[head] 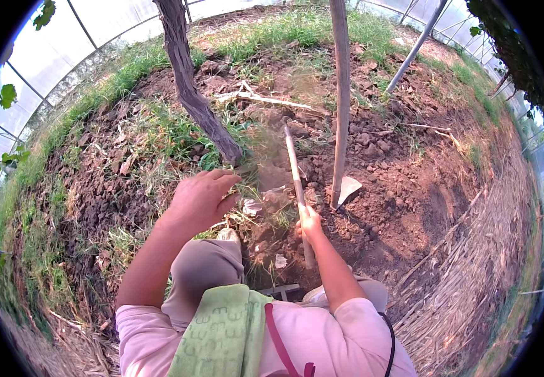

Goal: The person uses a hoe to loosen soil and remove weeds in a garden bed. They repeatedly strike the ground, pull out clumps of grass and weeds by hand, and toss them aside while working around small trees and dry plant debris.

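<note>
My left hand (206,195) hovers over the weeds near the foot of a woody vine trunk (196,94). Its thumb stands apart from the fingers, and nothing shows in its grasp. My right hand (310,223) is closed around a short wooden tool handle (294,162), which slopes up and away across the soil. Blur around its far end hides whether a blade is fixed there. Right of it, a long wooden shaft (341,103) rises out of view, with a pale metal blade (349,189) at its foot in the loose earth, like a hoe.
Broken clods (394,188) and grass (168,132) surround the trunk. A dry branch (267,98) lies beyond. Straw (479,264) covers the ground at right. A metal pole (415,47) slants behind. My knee (206,264) and a green towel (225,325) are close below.
</note>
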Demonstrator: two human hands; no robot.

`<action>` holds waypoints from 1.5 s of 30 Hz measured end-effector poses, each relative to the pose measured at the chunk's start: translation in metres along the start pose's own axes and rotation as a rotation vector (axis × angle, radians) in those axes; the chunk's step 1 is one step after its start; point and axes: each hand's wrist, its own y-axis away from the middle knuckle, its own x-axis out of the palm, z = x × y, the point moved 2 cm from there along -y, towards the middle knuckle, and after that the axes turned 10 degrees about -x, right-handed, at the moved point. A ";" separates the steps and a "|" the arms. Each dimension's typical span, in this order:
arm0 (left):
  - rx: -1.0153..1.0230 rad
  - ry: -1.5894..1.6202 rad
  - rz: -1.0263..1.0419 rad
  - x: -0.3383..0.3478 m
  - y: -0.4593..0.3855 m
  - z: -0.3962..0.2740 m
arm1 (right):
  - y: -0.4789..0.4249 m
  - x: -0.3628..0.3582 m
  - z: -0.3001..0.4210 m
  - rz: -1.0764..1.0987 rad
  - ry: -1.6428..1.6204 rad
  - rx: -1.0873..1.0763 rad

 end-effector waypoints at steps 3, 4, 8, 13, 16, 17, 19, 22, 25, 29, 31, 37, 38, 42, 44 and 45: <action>0.284 0.005 0.131 0.009 -0.014 -0.061 | 0.038 -0.013 -0.010 -0.052 -0.205 0.009; 0.372 0.004 0.162 0.018 -0.013 -0.069 | 0.055 -0.012 -0.004 -0.053 -0.223 0.040; 0.462 -0.019 0.299 0.079 -0.012 -0.066 | 0.105 -0.016 -0.009 0.033 -0.120 -0.074; 0.599 -0.055 0.600 0.123 -0.031 -0.075 | 0.071 -0.009 0.043 -0.095 -0.196 -0.284; 0.634 -0.010 0.477 0.136 -0.035 -0.076 | 0.028 -0.006 0.077 -0.058 -0.244 -0.347; 0.633 -0.011 0.467 0.141 -0.038 -0.075 | 0.024 -0.002 0.093 -0.048 -0.240 -0.311; 0.627 -0.053 0.583 0.132 -0.042 -0.079 | 0.009 0.004 0.082 -0.071 -0.251 -0.184; 0.691 -0.031 0.535 0.123 -0.044 -0.085 | -0.018 -0.005 -0.038 -0.042 -0.335 -0.160; 0.652 0.047 0.489 0.125 -0.035 -0.060 | 0.034 0.009 -0.078 -0.073 -0.557 0.020; 0.622 0.079 0.558 0.130 -0.027 -0.048 | 0.077 0.013 0.000 -0.039 -0.507 0.113; 0.652 0.046 0.591 0.128 -0.034 -0.053 | 0.050 0.022 0.006 -0.101 -0.499 -0.021; 0.682 0.187 0.475 0.114 -0.039 -0.056 | -0.036 0.046 0.090 0.040 -0.453 -0.120; 0.680 0.194 0.477 0.112 -0.040 -0.056 | -0.046 0.049 0.087 0.027 -0.400 -0.109; 0.632 0.108 0.548 0.114 -0.042 -0.045 | -0.035 0.072 0.048 0.093 -0.348 0.063; 0.656 0.107 0.514 0.120 -0.041 -0.043 | -0.010 0.053 0.021 0.078 -0.379 0.044; 0.663 0.106 0.520 0.119 -0.042 -0.045 | 0.000 0.037 0.004 0.048 -0.420 0.018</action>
